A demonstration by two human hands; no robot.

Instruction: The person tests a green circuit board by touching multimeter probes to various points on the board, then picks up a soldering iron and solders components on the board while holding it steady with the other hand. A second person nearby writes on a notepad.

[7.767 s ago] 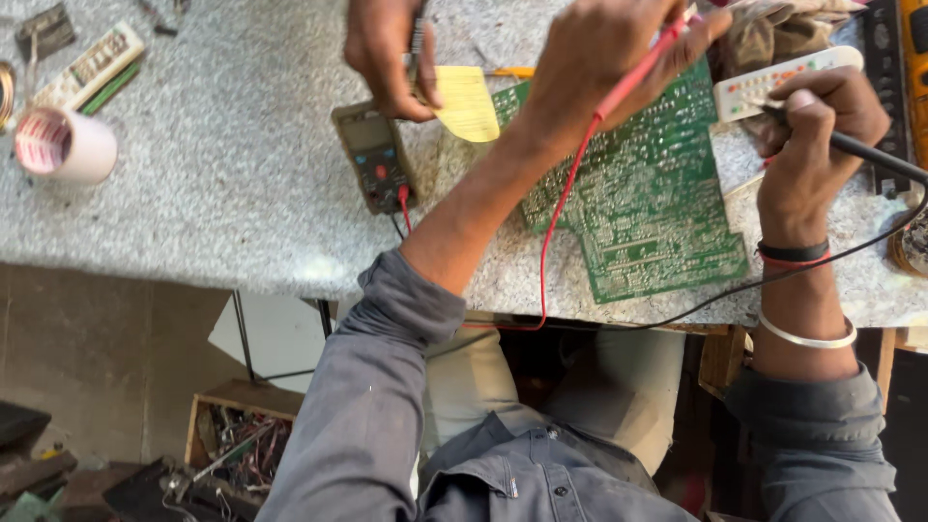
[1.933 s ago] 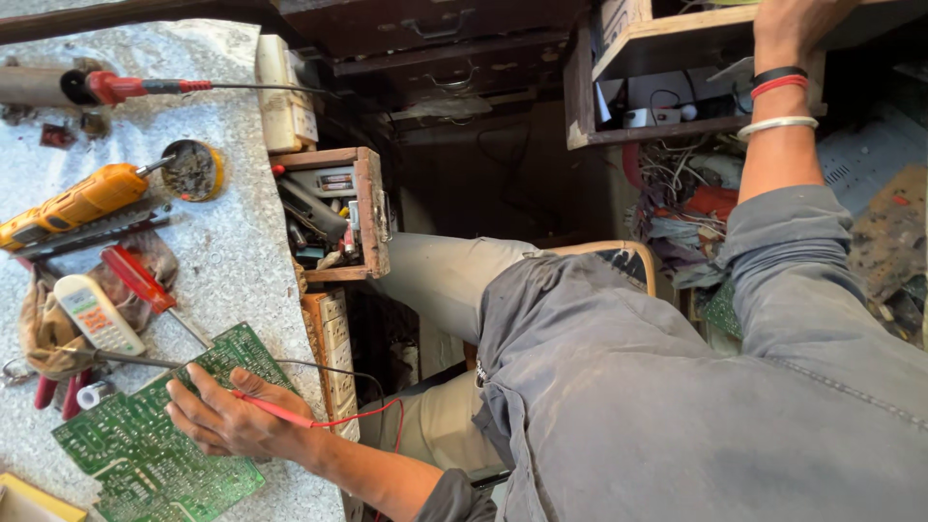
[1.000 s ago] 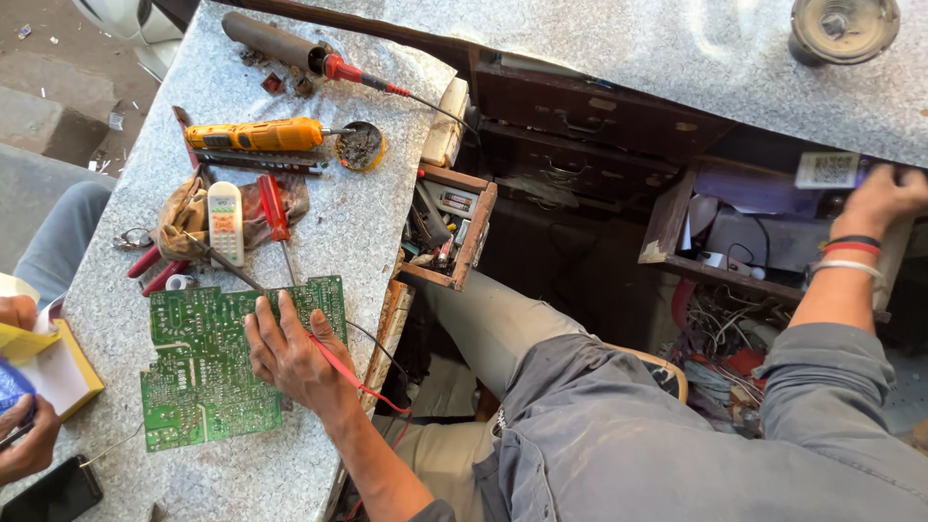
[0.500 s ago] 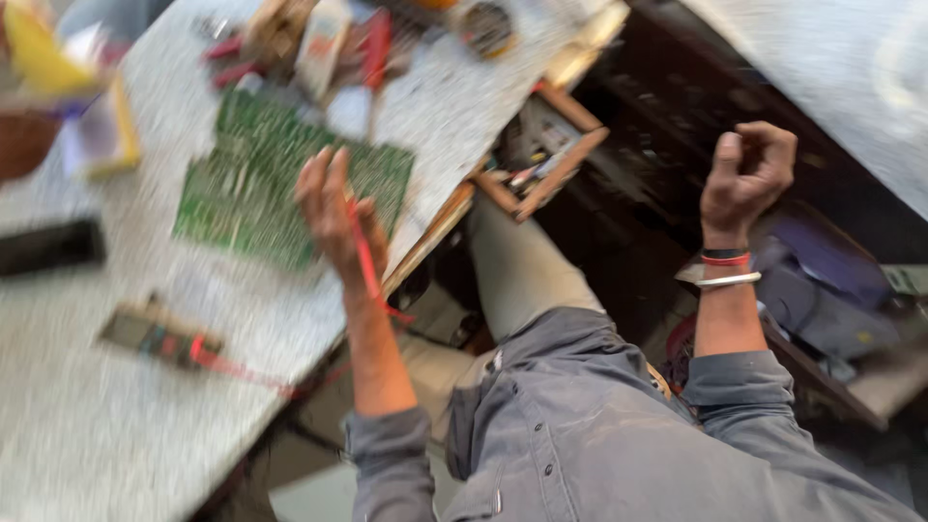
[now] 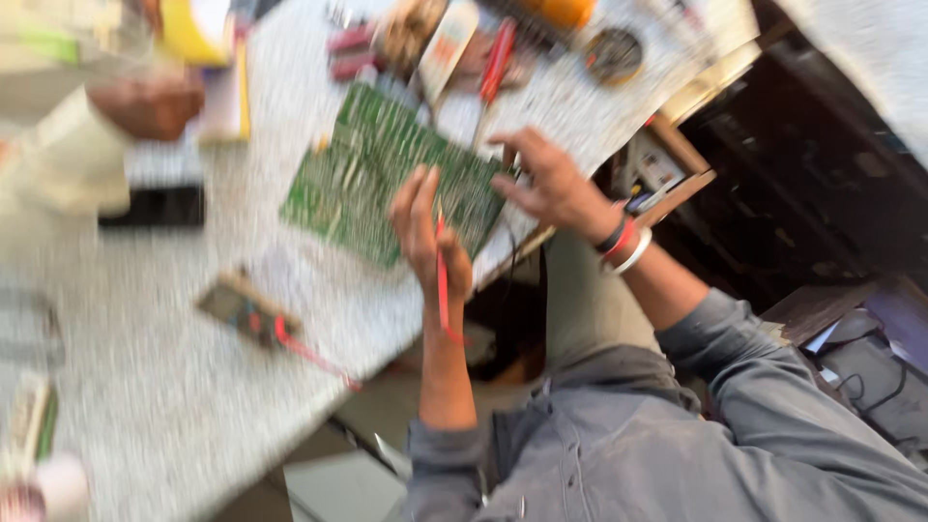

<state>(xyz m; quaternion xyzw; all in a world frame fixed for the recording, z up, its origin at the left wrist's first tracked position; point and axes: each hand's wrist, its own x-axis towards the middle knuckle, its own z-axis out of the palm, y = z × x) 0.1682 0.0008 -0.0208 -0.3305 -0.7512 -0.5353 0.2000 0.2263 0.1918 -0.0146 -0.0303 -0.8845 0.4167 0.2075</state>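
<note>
Right hand (image 5: 556, 184) now at circuit board (image 5: 391, 169), speckled stone bench (image 5: 174, 387)

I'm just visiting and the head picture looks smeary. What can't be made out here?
- Green circuit board: motion blur hides its parts.
- Left hand: red probe tip hidden behind it.
- Right hand: whether it touches the board, blurred.
- Meter: screen too blurred.
- Another person's hand: smeared.

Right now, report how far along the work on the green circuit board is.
Done: the green circuit board lies flat on the speckled table, meter beside it. In hand: left hand holds a red probe at the board's edge; right hand touches its corner. Left: no probe tip visibly rests on the board yet.
</note>
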